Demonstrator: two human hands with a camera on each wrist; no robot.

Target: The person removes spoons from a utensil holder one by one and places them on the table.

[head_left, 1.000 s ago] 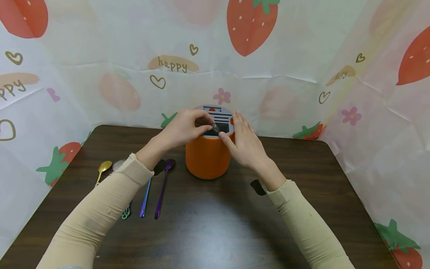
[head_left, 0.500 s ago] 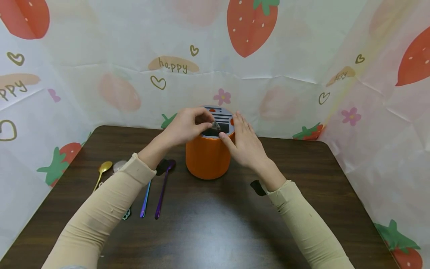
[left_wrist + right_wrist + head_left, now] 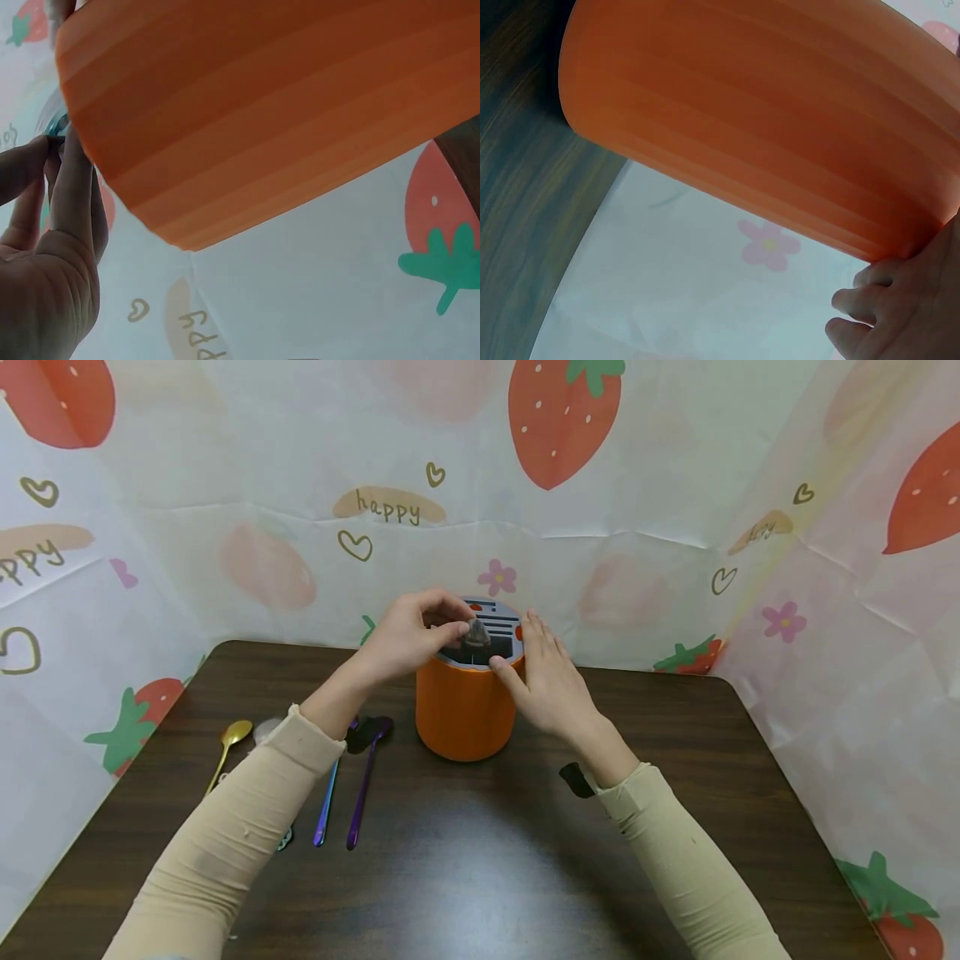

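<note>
My left hand pinches a spoon with a clear, rounded bowl between thumb and fingers, over the top of an orange utensil holder. The lower part of this spoon is out of sight in the holder's dark opening. Grey with several slots and red dots, the holder's top tilts toward me. Against the holder's right side rests my right hand, fingers straight and thumb at the front rim. In the left wrist view the clear bowl with teal at its base shows at the fingertips.
On the dark wooden table, left of the holder, lie a gold spoon, a clear-bowled spoon partly under my left sleeve, a blue-handled spoon and a purple spoon. A strawberry-print curtain surrounds the back and sides.
My left hand has risen slightly at the holder's top, and more of the clear bowl shows above the opening. The right hand and the holder keep their places.
</note>
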